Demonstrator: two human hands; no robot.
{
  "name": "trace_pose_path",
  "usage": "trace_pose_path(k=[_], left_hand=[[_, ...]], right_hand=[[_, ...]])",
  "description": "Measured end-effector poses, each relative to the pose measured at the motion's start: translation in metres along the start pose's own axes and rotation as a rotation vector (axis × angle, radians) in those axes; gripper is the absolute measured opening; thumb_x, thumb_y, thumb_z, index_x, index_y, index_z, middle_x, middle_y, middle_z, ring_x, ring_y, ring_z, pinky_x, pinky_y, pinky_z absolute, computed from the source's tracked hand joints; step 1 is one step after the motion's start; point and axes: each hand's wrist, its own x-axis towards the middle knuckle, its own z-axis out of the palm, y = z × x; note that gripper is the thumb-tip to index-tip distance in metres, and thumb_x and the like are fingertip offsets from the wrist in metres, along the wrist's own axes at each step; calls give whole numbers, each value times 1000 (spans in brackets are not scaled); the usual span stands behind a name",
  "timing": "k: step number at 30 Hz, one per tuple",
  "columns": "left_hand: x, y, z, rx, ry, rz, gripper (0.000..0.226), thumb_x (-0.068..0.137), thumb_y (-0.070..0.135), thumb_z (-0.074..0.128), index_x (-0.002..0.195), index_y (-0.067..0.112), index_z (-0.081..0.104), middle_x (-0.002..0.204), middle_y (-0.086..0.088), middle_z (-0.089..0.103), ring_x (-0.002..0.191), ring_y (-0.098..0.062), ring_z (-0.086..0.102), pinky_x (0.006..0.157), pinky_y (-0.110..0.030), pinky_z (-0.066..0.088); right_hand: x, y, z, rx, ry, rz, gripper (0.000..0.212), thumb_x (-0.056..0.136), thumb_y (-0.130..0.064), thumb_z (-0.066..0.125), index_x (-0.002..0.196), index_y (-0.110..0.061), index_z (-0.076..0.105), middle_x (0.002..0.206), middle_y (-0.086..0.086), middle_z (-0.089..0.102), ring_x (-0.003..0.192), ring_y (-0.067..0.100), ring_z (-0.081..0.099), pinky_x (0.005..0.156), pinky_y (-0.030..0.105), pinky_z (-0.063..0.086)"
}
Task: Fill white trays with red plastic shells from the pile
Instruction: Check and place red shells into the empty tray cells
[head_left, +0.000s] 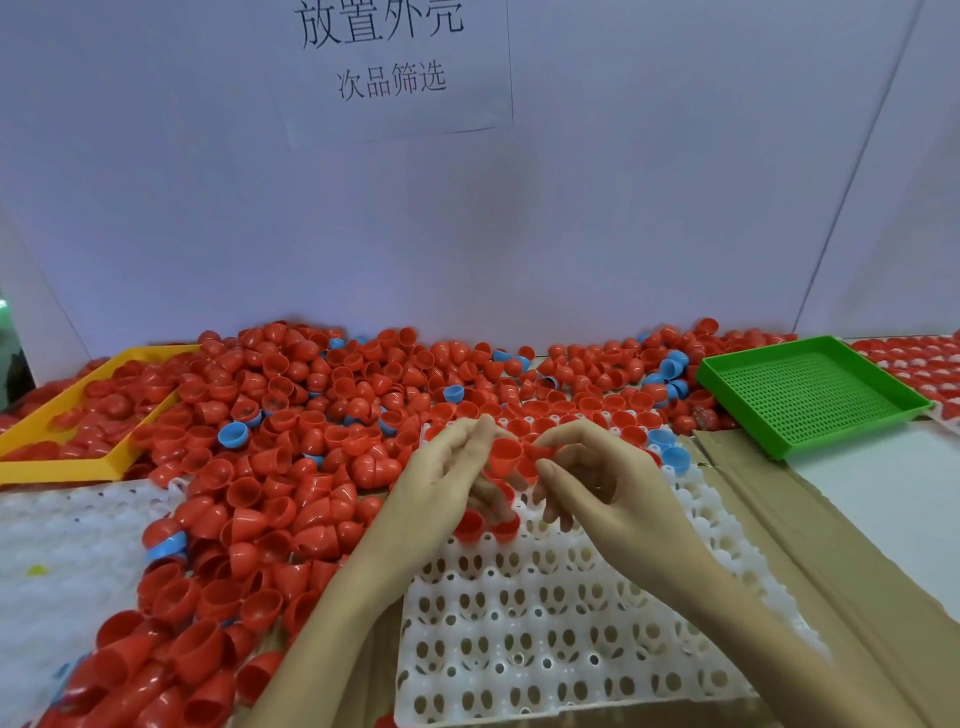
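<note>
1. The left hand (441, 467) is hovering over the far part of the white tray (561, 639), fingers loosely curled and pointing away; its fingertips are meeting a red shell (505, 456), and lower fingers seem to be cupping more shells near the palm, though blur makes that hard to read.
2. The right hand (597, 483) is facing it from the other side, thumb and forefinger pinching toward the same red shell, the remaining fingers hanging curled below.
3. The shell is being held between the two hands, above the tray, open mouth tilted upward.
4. Two more red shells (488, 525) are sitting in the tray's cups just under the hands; the far rows of the tray are already carrying shells.
5. The near rows of the tray are lying open, cups showing, between the two forearms.
6. The pile of red shells (291, 441) is spreading along the left edge of the tray and behind it, with a few blue shells (232, 434) mixed in.
7. A second white tray (62, 561) is lying at the left, touching the pile.
8. A yellow tray (52, 467) is holding shells at far left; a green tray (810, 395) is resting at far right, well apart from the hands.
9. Brown cardboard (810, 545) is bordering the tray's right edge.
</note>
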Motion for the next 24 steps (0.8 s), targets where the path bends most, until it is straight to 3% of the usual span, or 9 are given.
trace_pose_path(k=[4, 7, 10, 13, 16, 20, 24], left_hand=[[0, -1, -1, 76, 44, 110, 29, 93, 35, 77, 120, 29, 66, 104, -4, 75, 85, -24, 78, 80, -30, 62], [-1, 1, 0, 46, 27, 124, 20, 102, 25, 65, 121, 22, 69, 98, -6, 77, 84, -25, 77, 81, -33, 62], [-2, 2, -1, -94, -56, 17, 28, 110, 20, 50, 132, 18, 67, 96, -7, 76, 83, -28, 74, 80, -34, 61], [-3, 1, 1, -332, -212, -112, 35, 113, 19, 40, 138, 17, 64, 90, -6, 69, 66, -19, 56, 67, -28, 50], [-2, -2, 3, -424, -292, -148, 36, 112, 26, 41, 140, 22, 63, 86, -4, 60, 59, -13, 42, 65, -30, 38], [1, -6, 9, -233, -128, -125, 31, 111, 41, 44, 131, 27, 63, 77, -5, 58, 56, -14, 44, 56, -23, 43], [4, -8, 2, -42, 104, -21, 23, 112, 31, 43, 127, 27, 60, 73, -3, 63, 53, -16, 51, 51, -21, 45]], right_hand=[[2, 3, -6, -1, -2, 11, 6, 102, -14, 65, 106, -18, 67, 75, 5, 73, 61, 21, 70, 58, 25, 55], [1, 2, -8, -1, -34, -2, 10, 103, -29, 63, 112, -24, 65, 76, 5, 70, 61, 18, 68, 57, 22, 52], [-1, 2, -8, -41, -28, -22, 31, 101, -44, 62, 130, -36, 54, 87, 2, 66, 69, 18, 66, 62, 34, 57], [-1, 1, -6, -129, -89, -48, 39, 100, -35, 69, 137, -39, 55, 98, -5, 64, 87, 21, 67, 70, 35, 59], [-2, 1, -2, -199, -96, -62, 20, 100, -26, 69, 118, -33, 70, 103, -8, 64, 93, 21, 64, 76, 37, 58], [-3, 2, 2, -174, -44, -25, 5, 98, -25, 70, 99, -30, 72, 100, -8, 62, 92, 20, 63, 75, 32, 57], [-1, 5, -6, -336, 11, -15, 13, 94, -36, 73, 86, -26, 71, 103, -14, 66, 97, 9, 65, 73, 19, 54]])
